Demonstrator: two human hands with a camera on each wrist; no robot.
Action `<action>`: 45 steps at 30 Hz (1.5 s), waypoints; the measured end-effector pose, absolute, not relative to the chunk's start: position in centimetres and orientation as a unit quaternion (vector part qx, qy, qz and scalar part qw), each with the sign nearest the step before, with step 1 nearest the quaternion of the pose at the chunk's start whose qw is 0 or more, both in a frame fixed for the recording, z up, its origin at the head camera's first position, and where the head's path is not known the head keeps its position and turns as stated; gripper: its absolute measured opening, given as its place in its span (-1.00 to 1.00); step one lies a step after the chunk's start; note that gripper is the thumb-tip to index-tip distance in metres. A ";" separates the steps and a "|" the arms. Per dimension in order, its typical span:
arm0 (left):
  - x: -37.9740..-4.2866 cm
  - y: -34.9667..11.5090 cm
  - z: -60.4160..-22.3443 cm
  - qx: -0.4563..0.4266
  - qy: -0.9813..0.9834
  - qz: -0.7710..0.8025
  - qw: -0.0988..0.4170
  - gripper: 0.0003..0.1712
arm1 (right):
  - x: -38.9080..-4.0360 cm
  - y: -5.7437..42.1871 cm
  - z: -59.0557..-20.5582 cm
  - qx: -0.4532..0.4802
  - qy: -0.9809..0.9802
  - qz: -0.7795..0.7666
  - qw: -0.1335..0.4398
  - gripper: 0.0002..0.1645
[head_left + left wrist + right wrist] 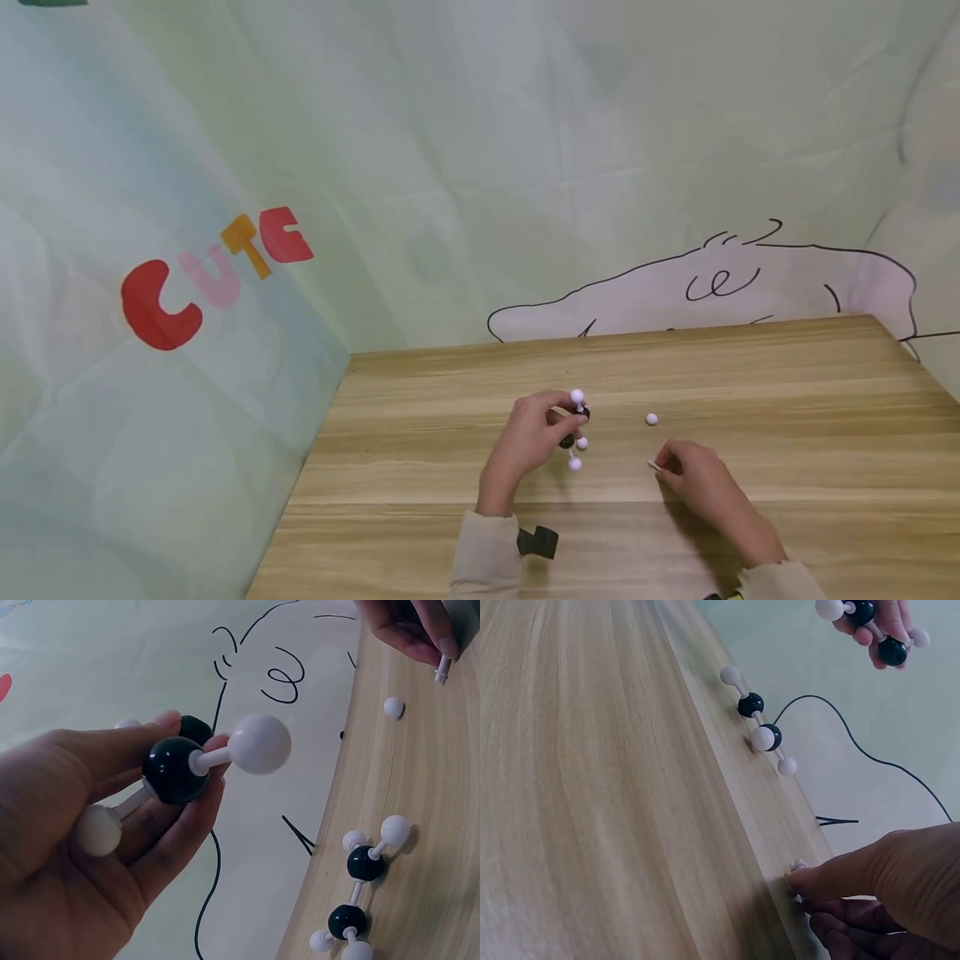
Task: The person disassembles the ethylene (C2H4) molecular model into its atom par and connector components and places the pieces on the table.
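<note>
My left hand point(528, 433) grips a ball-and-stick molecular model point(176, 770) made of black and white balls joined by white sticks. Two black balls of it show in the left wrist view, one partly behind the fingers. Beyond that hand, a second model point(365, 864) of the same kind lies on the table. Between thumb and fingers, my right hand point(697, 479) pinches a short white connector stick point(442, 669) low over the wood. A loose white ball point(651, 419) lies just beyond the right hand.
The wood-grain table point(405, 500) ends at a back edge against a printed fabric backdrop point(450, 208). Coloured letters point(161, 304) and a line drawing decorate the cloth. A black strap point(537, 542) shows at the left sleeve.
</note>
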State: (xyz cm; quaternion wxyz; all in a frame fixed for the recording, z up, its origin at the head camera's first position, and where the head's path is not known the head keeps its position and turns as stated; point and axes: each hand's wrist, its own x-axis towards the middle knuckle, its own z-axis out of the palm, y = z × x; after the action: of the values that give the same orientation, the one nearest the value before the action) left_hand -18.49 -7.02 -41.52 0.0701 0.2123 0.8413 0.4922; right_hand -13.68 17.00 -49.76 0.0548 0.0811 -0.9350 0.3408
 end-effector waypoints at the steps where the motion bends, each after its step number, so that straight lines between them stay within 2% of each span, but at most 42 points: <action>1: -18.5 -7.0 -41.5 0.213 0.836 0.501 0.076 -0.81 | -13.7 17.0 -49.8 0.081 -0.935 0.342 0.054 -0.84; 10: -18.5 -7.0 -41.6 0.240 0.826 0.507 0.061 -0.76 | -13.5 17.1 -49.6 0.078 -0.931 0.355 0.039 -0.85; 16: -18.3 -6.9 -41.5 0.238 0.832 0.498 0.056 -0.80 | -13.4 17.2 -48.5 0.080 -0.932 0.353 0.035 -0.84; 21: -18.1 -6.7 -41.4 0.235 0.830 0.501 0.066 -0.82 | -13.5 16.9 -46.6 0.098 -0.927 0.357 0.063 -0.71; 26: -17.9 -6.3 -41.1 0.239 0.830 0.497 0.082 -0.82 | -13.4 16.0 -44.5 0.122 -0.913 0.372 0.113 -0.66; 34: -17.7 -5.8 -41.0 0.263 0.839 0.465 0.106 -0.84 | -12.8 14.0 -42.0 0.156 -0.884 0.401 0.182 -0.67; 45: -17.5 -5.2 -41.0 0.299 0.845 0.429 0.113 -0.81 | -12.9 13.2 -41.8 0.202 -0.876 0.395 0.191 -0.84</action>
State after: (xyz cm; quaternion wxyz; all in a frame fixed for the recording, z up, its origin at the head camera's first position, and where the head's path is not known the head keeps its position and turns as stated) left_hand -17.48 -5.16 -41.03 0.1133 0.2988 0.8448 0.4292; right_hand -12.92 13.16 -41.75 0.1907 0.2021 -0.8757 0.3950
